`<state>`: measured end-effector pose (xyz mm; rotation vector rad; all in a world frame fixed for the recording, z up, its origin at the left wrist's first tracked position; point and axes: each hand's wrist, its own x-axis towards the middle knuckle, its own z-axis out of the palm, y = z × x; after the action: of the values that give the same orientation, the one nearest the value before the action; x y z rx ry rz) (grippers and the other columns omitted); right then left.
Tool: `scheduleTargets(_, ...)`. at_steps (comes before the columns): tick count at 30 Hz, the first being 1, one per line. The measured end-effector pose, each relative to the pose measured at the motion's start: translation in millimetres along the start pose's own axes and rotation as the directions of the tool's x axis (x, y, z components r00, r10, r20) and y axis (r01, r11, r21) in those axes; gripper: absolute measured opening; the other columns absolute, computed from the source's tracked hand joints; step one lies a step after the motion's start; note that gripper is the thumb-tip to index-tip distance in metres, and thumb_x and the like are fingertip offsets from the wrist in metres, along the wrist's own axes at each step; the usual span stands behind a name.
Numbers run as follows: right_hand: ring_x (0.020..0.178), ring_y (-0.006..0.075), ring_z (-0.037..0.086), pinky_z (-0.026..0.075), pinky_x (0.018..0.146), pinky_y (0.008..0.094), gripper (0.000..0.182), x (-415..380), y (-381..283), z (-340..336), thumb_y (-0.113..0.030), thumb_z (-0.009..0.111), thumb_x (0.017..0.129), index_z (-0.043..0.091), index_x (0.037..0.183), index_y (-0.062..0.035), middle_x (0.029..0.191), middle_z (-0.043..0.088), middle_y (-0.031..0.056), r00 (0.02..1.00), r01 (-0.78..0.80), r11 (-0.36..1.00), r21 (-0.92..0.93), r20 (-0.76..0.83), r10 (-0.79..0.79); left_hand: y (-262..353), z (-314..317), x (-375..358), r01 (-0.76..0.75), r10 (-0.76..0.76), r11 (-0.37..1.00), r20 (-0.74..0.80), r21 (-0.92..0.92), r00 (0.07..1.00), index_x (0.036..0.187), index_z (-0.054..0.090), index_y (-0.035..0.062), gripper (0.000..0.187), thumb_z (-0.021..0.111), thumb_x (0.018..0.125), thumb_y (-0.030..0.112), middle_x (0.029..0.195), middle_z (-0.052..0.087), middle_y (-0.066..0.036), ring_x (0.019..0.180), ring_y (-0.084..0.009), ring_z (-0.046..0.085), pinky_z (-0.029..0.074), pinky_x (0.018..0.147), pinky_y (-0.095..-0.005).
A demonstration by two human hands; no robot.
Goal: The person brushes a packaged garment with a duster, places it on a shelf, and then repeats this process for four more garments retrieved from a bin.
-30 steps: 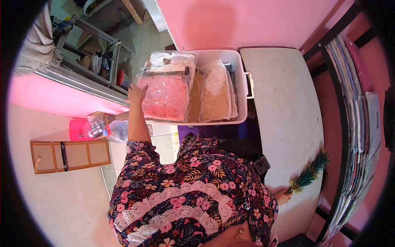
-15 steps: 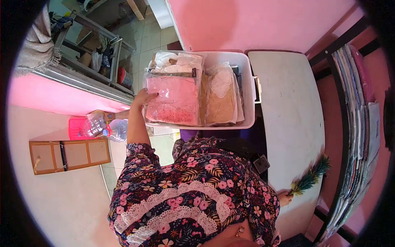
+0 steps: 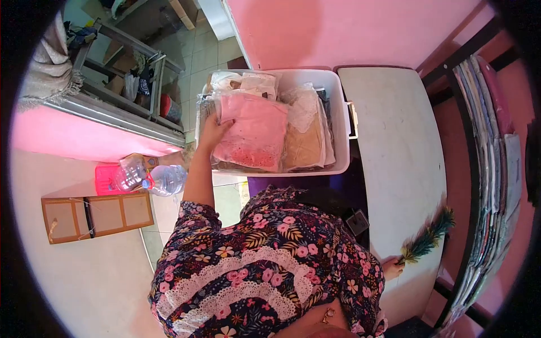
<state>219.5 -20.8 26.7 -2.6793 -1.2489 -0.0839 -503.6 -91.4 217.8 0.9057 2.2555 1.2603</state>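
My left hand grips the left side of a clear plastic package with a folded pink garment inside, thumb on top. The package lies tilted over other bagged clothes in a white plastic bin. In the bin's right half are bagged brown clothes with a white lacy piece; bagged white clothes lie at the far left. Low on the right, my right hand is closed around the base of a dark green feather duster, held over the white tabletop.
A white table runs along the bin's right side. Beyond it, a black rack holds several packed garments. To the left are large plastic bottles, a pink basket and a wooden framed panel. A pink wall stands behind.
My left hand has moved right, lifting and shifting the pink garment package rightward over the pile in the bin. The right hand and feather duster have barely moved.
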Motion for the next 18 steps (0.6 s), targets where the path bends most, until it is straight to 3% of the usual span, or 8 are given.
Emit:
scheduleTargets(7, 0.089, 0.0403, 0.055, 0.045, 0.072, 0.0512, 0.039, -7.8, 9.0, -11.7, -0.034, 0.047, 0.086, 0.051, 0.112, -0.0049, 0.097, 0.055, 0.0210, 0.998, 0.044, 0.998, 0.046, -0.041, -0.042, 23.2, -23.5, 18.6, 0.140, -0.114, 0.965, 0.126, -0.223, 0.985, 0.110, 0.059, -0.0012, 0.036, 0.065, 0.080, 0.017, 0.100, 0.063, -0.008, 0.089, -0.0145, 0.058, 0.047, 0.078, -0.0299)
scheduleTargets(10, 0.087, 0.0399, 0.055, 0.045, 0.071, 0.0508, 0.036, -9.4, 5.6, -16.6, -0.033, 0.049, 0.086, 0.053, 0.108, -0.0051, 0.095, 0.056, 0.0207, 0.998, 0.006, 0.999, 0.053, -0.063, -0.002, -44.0, -79.3, 42.4, 0.163, -0.145, 0.982, 0.162, -0.099, 0.976, 0.114, 0.055, -0.0005, 0.042, 0.067, 0.078, 0.017, 0.101, 0.064, -0.011, 0.090, -0.0231, 0.061, 0.047, 0.080, -0.0334)
scheduleTargets(12, 0.086, 0.0397, 0.056, 0.046, 0.070, 0.0506, 0.035, -6.3, 11.4, -14.4, -0.033, 0.050, 0.085, 0.054, 0.106, -0.0048, 0.093, 0.057, 0.0206, 0.995, 0.009, 0.996, 0.087, -0.099, 0.000, -119.0, -125.7, 90.6, 0.187, -0.257, 0.760, 0.023, 0.622, 0.966, 0.119, 0.051, 0.0018, 0.048, 0.068, 0.076, 0.017, 0.115, 0.058, -0.019, 0.103, -0.0311, 0.056, 0.045, 0.087, -0.0383)
scheduleTargets(13, 0.086, 0.0396, 0.056, 0.046, 0.071, 0.0505, 0.035, -5.2, 12.5, -14.8, -0.032, 0.051, 0.085, 0.054, 0.106, -0.0048, 0.093, 0.056, 0.0206, 0.995, 0.007, 0.996, 0.087, -0.096, 0.001, -73.1, -88.8, 67.3, 0.172, -0.248, 0.761, 0.036, 0.625, 0.968, 0.119, 0.051, 0.0018, 0.048, 0.068, 0.076, 0.017, 0.115, 0.058, -0.019, 0.103, -0.0311, 0.056, 0.045, 0.087, -0.0383)
scheduleTargets(14, 0.087, 0.0395, 0.056, 0.046, 0.071, 0.0503, 0.035, -7.5, 14.9, -18.0, -0.032, 0.051, 0.085, 0.054, 0.106, -0.0047, 0.094, 0.056, 0.0206, 0.996, 0.001, 0.997, 0.083, -0.092, 0.007, -12.0, -58.9, 55.5, 0.236, 0.058, 0.463, -0.295, 0.854, 0.954, 0.121, 0.049, 0.0026, 0.054, 0.070, 0.075, 0.020, 0.119, 0.054, -0.020, 0.111, -0.0303, 0.051, 0.043, 0.090, -0.0390)
scheduleTargets(15, 0.087, 0.0395, 0.056, 0.046, 0.071, 0.0503, 0.035, -8.6, 13.4, -21.9, -0.032, 0.051, 0.085, 0.054, 0.106, -0.0047, 0.094, 0.056, 0.0206, 0.995, -0.014, 0.996, 0.084, -0.096, 0.022, 51.1, -12.9, 18.0, 0.424, 0.458, 0.145, -0.441, 0.894, 0.772, 0.124, 0.047, 0.0033, 0.059, 0.071, 0.073, 0.023, 0.123, 0.051, -0.021, 0.119, -0.0294, 0.046, 0.040, 0.094, -0.0396)
scheduleTargets(17, 0.087, 0.0398, 0.056, 0.046, 0.071, 0.0503, 0.035, -11.4, 10.8, -30.4, -0.031, 0.051, 0.084, 0.053, 0.108, -0.0048, 0.096, 0.056, 0.0207, 0.995, -0.049, 0.997, 0.066, -0.081, 0.054, 11.0, 29.3, 53.3, -0.096, 0.464, 0.557, -0.214, 0.825, 0.860, 0.130, 0.041, 0.0087, 0.063, 0.069, 0.075, 0.025, 0.132, 0.041, -0.021, 0.129, -0.0323, 0.032, 0.032, 0.101, -0.0430)
scheduleTargets(18, 0.087, 0.0398, 0.056, 0.046, 0.071, 0.0503, 0.035, -11.0, 9.5, -33.7, -0.031, 0.051, 0.084, 0.053, 0.108, -0.0048, 0.096, 0.056, 0.0207, 0.994, -0.059, 0.996, 0.064, -0.086, 0.064, 3.8, 76.2, 59.6, -0.297, 0.432, 0.815, -0.182, 0.497, 0.883, 0.123, 0.049, 0.0099, 0.051, 0.066, 0.077, 0.023, 0.126, 0.048, -0.019, 0.119, -0.0338, 0.043, 0.036, 0.098, -0.0436)
